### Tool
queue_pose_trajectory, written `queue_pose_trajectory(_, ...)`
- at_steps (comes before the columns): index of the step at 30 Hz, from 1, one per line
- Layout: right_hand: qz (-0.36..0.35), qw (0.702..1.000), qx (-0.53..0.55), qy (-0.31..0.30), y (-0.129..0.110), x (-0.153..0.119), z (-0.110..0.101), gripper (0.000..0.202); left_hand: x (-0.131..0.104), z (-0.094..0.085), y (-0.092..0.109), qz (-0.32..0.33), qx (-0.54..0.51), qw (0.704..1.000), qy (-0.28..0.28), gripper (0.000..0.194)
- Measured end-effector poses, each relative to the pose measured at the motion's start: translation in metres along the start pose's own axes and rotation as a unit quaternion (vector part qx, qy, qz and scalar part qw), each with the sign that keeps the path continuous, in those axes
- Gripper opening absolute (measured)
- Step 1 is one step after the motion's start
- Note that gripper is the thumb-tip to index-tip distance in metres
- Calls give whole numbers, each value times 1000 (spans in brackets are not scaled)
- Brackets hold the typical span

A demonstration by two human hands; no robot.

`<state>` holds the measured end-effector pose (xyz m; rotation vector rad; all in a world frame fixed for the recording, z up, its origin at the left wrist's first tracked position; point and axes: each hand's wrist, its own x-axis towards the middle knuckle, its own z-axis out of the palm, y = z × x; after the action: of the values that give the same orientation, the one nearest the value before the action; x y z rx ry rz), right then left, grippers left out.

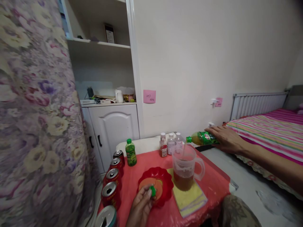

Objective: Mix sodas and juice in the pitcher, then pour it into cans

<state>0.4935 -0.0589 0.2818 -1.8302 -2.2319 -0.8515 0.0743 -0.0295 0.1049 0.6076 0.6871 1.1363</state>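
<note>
My right hand (224, 138) is wrapped round a green-labelled bottle (203, 138), tipped on its side with its open mouth over a clear plastic jug (184, 171). A thin stream of liquid falls into the jug, which holds brownish liquid and has its handle to the right. The jug stands on a folded yellow cloth (189, 200). My left hand (142, 203) pinches a green cap (152, 190) between thumb and fingers, over a red scalloped dish (168, 186) with an orange round piece (144, 183) in it.
Several opened cans (111, 192) line the left edge of the red-covered table (132, 176). A capped green bottle (131, 153) stands behind them. Small bottles with white caps (170, 144) stand at the back. A floral curtain (42, 113) hangs at left; a bed (272, 129) is at right.
</note>
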Motion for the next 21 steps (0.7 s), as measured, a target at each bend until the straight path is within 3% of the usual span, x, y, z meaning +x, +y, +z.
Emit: queue_pose_trajectory(21,-5,1000,-22,1,7,-2,-1,52,3,-1,-2,4,4,1000,-14,34)
